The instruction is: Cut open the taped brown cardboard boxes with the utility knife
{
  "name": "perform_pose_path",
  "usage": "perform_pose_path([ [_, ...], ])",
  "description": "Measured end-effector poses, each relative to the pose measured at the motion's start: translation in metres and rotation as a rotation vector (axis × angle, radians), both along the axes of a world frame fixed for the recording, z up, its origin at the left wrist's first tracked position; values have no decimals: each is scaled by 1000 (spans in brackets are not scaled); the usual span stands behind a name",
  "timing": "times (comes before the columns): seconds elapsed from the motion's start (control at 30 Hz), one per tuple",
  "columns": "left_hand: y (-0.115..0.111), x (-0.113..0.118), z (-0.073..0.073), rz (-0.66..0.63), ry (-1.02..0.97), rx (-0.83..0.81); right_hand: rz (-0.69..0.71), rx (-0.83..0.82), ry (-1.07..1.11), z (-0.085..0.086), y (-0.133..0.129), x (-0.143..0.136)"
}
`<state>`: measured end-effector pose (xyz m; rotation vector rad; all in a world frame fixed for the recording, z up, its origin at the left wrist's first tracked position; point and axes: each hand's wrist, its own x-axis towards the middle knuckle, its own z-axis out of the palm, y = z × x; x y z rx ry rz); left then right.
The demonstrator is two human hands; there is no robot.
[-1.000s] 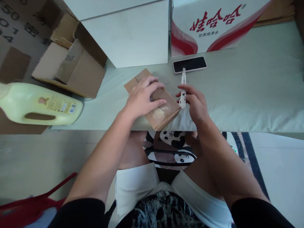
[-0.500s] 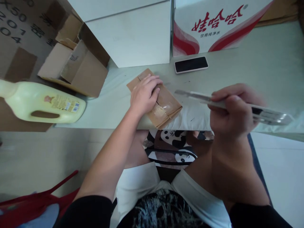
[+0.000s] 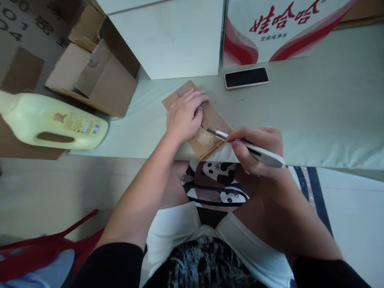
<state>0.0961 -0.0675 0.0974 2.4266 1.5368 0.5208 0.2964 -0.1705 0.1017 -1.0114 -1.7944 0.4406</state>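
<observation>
A small taped cardboard box (image 3: 218,116) lies at a slant near the front edge of the table. My left hand (image 3: 185,116) is laid over its far half, fingers curled on the top and holding it down. In my right hand (image 3: 255,148) is a white utility knife (image 3: 267,155), gripped like a pen. Its blade points left, with the tip at the box's top by the seam and tape; whether it touches the cardboard I cannot tell.
A phone (image 3: 247,78) lies behind the box, before a red-and-white carton (image 3: 270,40) and a white box (image 3: 174,44). To the left are an open cardboard box (image 3: 111,84) and a pale yellow jug (image 3: 60,120). The table's (image 3: 330,120) front edge runs close by.
My right hand has swung left and inward with the utility knife, bringing its blade from beside the cardboard box to over its top. My left hand stays on the box.
</observation>
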Motion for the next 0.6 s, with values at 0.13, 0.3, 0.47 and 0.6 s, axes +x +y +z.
perform_pose_path([
  [0.13,1,-3,-3,1,-23,14,-8,-76,-12,0,-1,0],
  [0.3,3,-3,-5,-13,-25,12,-5,-63,-32,1,-5,0],
  [0.47,3,-2,-6,-18,-57,30,2,-105,-83,1,-5,-2],
  [0.6,2,-1,-5,-14,-32,36,26,-150,-114,3,-5,-2],
])
